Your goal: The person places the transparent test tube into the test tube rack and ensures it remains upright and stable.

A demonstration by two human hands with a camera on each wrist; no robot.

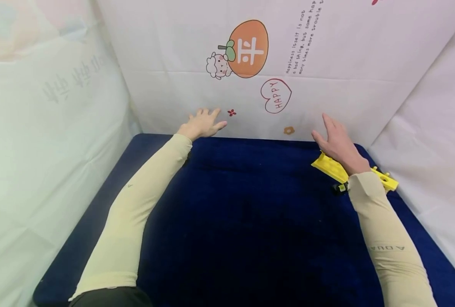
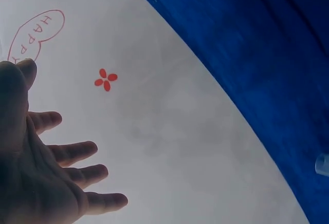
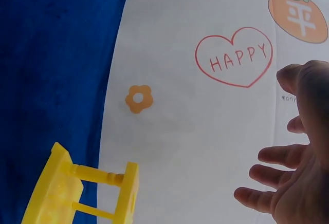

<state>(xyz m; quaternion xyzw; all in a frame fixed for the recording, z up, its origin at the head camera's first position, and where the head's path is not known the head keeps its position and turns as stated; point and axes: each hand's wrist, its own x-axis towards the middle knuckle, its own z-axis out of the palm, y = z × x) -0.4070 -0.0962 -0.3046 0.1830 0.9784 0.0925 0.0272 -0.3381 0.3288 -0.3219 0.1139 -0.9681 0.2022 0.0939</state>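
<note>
Fingers spread, my left hand (image 1: 201,124) reaches out over the far edge of the blue cloth, in front of the white printed sheet. It holds nothing; the left wrist view shows the palm (image 2: 43,188) bare and the fingers apart. My right hand (image 1: 339,144) is stretched out at the far right, also with nothing in it. Below its wrist lies a yellow plastic piece (image 1: 330,167), partly hidden by the hand and sleeve. In the right wrist view this yellow piece (image 3: 49,196) shows two flat ends joined by round bars, apart from the fingers.
A dark blue cloth (image 1: 250,221) covers the surface. White sheets with printed drawings (image 1: 248,49) rise at the back and along both sides. A small black item (image 1: 340,188) shows beside the right wrist. A pale translucent object (image 2: 322,165) enters the left wrist view's right edge.
</note>
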